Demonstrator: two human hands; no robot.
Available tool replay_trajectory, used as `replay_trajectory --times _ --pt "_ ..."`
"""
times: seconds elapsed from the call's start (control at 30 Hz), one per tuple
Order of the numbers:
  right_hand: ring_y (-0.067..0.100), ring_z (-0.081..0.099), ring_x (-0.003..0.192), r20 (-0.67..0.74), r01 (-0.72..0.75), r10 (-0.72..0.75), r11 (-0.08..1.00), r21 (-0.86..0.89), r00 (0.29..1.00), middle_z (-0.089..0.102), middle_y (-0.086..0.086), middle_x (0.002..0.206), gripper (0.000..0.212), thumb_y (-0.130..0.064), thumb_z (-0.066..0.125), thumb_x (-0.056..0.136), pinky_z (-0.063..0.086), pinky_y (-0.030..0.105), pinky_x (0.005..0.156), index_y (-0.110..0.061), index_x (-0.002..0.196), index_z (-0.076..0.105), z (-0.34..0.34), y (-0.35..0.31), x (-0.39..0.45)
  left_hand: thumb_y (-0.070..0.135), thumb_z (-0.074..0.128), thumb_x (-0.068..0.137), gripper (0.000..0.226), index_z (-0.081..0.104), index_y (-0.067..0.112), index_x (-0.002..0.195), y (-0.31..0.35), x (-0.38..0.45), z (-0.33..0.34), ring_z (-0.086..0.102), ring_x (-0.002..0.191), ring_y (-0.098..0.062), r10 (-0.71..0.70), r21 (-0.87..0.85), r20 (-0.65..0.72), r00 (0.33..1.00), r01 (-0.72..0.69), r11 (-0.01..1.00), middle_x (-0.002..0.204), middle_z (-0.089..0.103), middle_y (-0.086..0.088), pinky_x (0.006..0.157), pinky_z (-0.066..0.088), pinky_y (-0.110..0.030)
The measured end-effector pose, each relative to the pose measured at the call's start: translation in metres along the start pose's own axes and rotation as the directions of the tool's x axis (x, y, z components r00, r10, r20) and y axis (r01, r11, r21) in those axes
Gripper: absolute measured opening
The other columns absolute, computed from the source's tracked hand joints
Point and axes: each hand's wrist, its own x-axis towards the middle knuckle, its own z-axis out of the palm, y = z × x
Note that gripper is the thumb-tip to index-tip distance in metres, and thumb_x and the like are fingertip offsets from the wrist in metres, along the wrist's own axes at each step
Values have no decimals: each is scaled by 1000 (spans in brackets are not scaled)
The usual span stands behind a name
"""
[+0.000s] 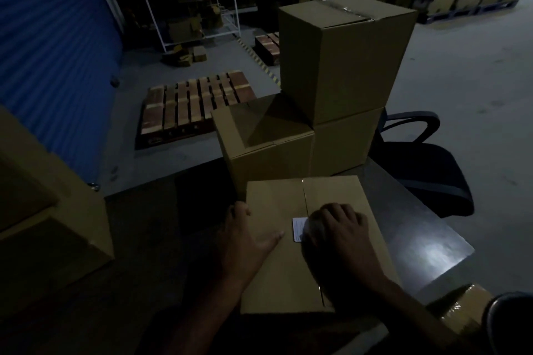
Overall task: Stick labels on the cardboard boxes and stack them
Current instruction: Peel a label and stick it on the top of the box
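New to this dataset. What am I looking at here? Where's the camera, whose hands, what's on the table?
There is no robot: a person works with bare hands. The single picture comes from a wide-angle camera on the person's head, looking forward and down, so the forearms enter from the bottom edge.

On the dark table lies a closed cardboard box. A white label sits on its top, beside the centre seam. The right hand presses flat on the label, covering part of it. The left hand rests on the box's left edge, steadying it. Neither hand grips anything.

Behind it stand three more boxes: one low box, and a stack of two to its right. Further back are an office chair, a pallet on the floor, and warehouse shelving in dim light.
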Motion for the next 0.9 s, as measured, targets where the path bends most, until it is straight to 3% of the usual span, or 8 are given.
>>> replay_trajectory --times 0.1,0.2,0.4,0.67,0.8,0.9 --pt "15 45 115 0 -1 1 1000 -19 1000 50 -11 125 39 -63 52 91 35 37 96 -36 119 55 6 3 3 64 82 76 72 48 24 125 9 19 14 53 116 -20 67 41 -21 997 -67 997 131 49 0 85 43 -35" --pt "17 46 109 -15 -14 15 1000 12 1000 49 -8 118 37 -60 51 91 37 38 93 -31 114 54 8 5 5 67 78 79 67 54 22 123 18 33 31 54 116 -24 110 110 -15 994 -108 988 128 53 -2 93 46 -41" --pt "18 44 114 -23 -9 9 1000 -3 1000 47 -7 122 44 -63 48 90 36 38 96 -30 119 53 8 2 1 65 62 86 47 58 23 107 10 33 47 58 101 -23 198 186 -89 976 -179 966 112 58 0 89 45 -42" --pt "19 45 118 -64 -53 57 997 61 996 51 -2 130 51 -58 58 87 39 35 92 -26 127 55 9 11 -4 59 73 88 47 59 22 114 12 42 46 55 109 -21 166 130 -91 982 -153 980 120 55 -1 91 46 -40" --pt "18 49 111 -119 -197 198 980 24 973 54 -4 119 31 -53 67 87 38 37 94 -31 106 58 -1 8 -37 63 74 84 65 57 25 135 8 73 42 45 127 -23 170 165 -63 983 -157 974 138 51 -1 101 43 -44" --pt "17 48 102 -165 -241 235 970 -21 958 51 -6 109 28 -57 54 89 31 35 90 -32 101 55 -10 1 -57 55 74 89 75 46 26 153 5 92 39 40 142 -22 191 61 68 979 -196 979 155 45 0 112 42 -45"
